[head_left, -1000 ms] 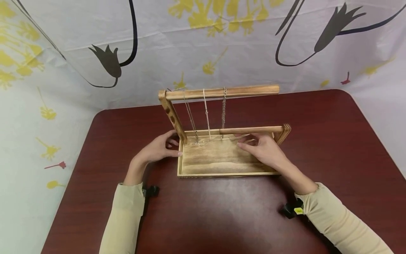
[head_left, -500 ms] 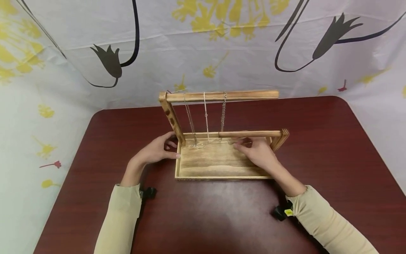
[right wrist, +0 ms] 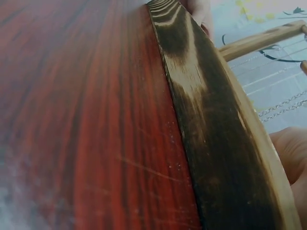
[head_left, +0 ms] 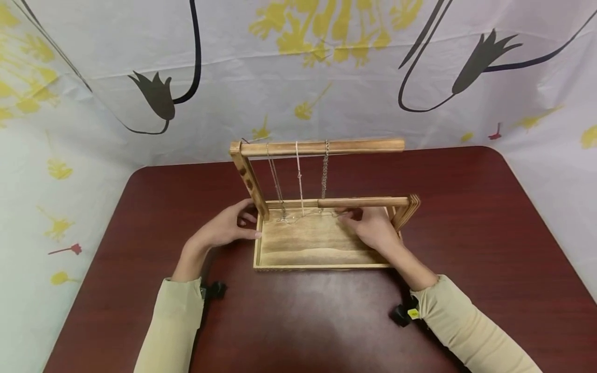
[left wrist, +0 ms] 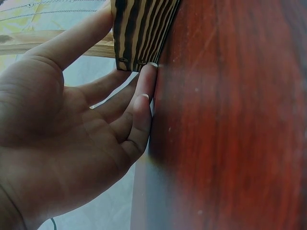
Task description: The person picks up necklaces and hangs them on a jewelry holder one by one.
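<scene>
A wooden jewelry stand [head_left: 317,254] with a shallow tray base and two horizontal bars stands on the table. My left hand [head_left: 228,224] holds the tray's left end, thumb at the rim and fingers curled near the back corner; the left wrist view shows the fingertips low against the striped end. Over the tray, my right hand [head_left: 373,228] pinches a thin necklace chain [head_left: 330,213], which trails leftward along the tray floor. In the right wrist view the tray's dark front wall [right wrist: 206,124] hides most of that hand.
A fine chain [head_left: 274,176], a pale cord-like necklace [head_left: 300,178] and a thicker chain [head_left: 325,171] hang from the upper bar [head_left: 354,147]. The lower bar [head_left: 368,202] is at the right. The dark red table [head_left: 317,321] meets a patterned curtain behind.
My right hand has moved a little left over the tray, its fingers closing together on the chain. The left hand has stayed at the tray's left end. The view has shifted slightly.
</scene>
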`<state>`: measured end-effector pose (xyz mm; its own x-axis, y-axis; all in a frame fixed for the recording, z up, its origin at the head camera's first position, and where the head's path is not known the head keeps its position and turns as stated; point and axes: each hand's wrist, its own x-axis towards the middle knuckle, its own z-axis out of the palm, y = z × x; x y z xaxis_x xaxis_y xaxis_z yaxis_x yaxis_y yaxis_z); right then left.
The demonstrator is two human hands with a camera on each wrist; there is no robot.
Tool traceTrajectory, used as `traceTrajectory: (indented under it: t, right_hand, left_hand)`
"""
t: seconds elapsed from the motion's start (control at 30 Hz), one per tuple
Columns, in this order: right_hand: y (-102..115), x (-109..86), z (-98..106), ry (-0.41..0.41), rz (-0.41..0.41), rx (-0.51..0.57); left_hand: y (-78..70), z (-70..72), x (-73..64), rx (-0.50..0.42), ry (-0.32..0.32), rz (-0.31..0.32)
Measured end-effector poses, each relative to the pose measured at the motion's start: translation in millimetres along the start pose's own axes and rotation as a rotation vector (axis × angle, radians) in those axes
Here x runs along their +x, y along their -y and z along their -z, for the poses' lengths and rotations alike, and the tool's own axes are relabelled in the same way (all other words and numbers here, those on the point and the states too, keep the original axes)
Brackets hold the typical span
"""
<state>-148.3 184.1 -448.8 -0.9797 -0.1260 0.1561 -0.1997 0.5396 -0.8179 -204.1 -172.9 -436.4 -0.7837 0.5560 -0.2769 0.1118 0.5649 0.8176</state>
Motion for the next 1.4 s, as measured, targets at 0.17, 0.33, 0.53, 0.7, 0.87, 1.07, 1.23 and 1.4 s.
traceTrajectory:
  t: [0.17,0.33,0.53,0.7,0.87,1.07,1.23,1.4]
  right_hand:
    - [-0.8,0.0,-2.7,-0.004,-0.001,0.033]
    - [0.1,0.7,-4.7,0.002,-0.037,-0.009]
    - [2.1,1.9,-7.7,0.010,-0.088,-0.105]
    - [3.0,3.3,-9.5,0.021,-0.103,-0.144]
    - [3.2,3.8,-10.6,0.025,-0.118,-0.152]
    - [4.2,4.2,-11.4,0.015,-0.134,-0.174]
    - [4.1,5.3,-14.5,0.012,-0.141,-0.212]
    - [5.9,5.9,-17.8,0.008,-0.146,-0.228]
  left_hand:
    - [0.9,-0.6,-2.2,-0.007,-0.002,-0.013]
    - [1.8,0.1,-1.6,-0.010,0.003,-0.019]
    - [2.2,0.3,-0.9,-0.010,0.007,-0.018]
    - [2.6,-0.3,0.0,-0.022,0.004,-0.016]
    - [2.1,-0.9,0.7,-0.025,0.002,-0.021]
    - [2.1,-0.8,1.2,-0.022,0.007,-0.025]
    - [3.1,-1.2,2.1,-0.029,0.007,-0.036]
    - [2.0,-0.3,-0.8,-0.027,0.008,-0.022]
